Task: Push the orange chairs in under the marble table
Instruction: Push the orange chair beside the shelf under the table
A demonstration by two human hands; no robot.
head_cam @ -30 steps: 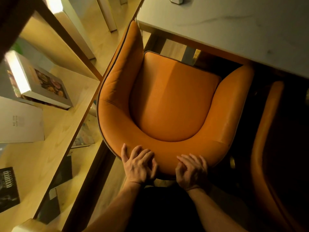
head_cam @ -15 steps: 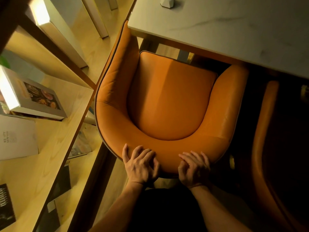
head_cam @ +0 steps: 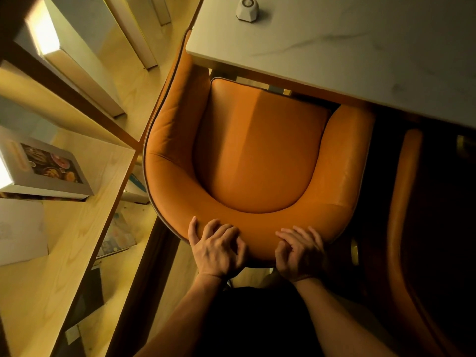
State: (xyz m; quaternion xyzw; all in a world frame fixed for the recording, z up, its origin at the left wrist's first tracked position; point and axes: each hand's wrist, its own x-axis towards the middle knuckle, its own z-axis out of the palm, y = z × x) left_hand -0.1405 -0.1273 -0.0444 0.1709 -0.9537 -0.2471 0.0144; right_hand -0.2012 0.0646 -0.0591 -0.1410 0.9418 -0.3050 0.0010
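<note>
An orange leather chair (head_cam: 257, 150) with a curved backrest stands below me, facing the marble table (head_cam: 360, 47). Its seat front and the ends of its armrests lie under the table's near edge. My left hand (head_cam: 219, 249) grips the top of the backrest, thumb spread to the left and fingers curled over the rim. Just to its right, my right hand (head_cam: 300, 251) holds the same backrest with bent fingers. A second orange chair (head_cam: 401, 202) stands in shadow at the right, partly under the table.
A wooden shelf unit (head_cam: 77, 228) runs close along the chair's left side, with a boxed book (head_cam: 43, 168) and papers on it. A small white device (head_cam: 247, 9) sits on the table. Pale wood floor shows between shelf and chair.
The chair has slid forward, further under the table, with both hands staying on its backrest. The table edge now covers more of the seat front and armrests.
</note>
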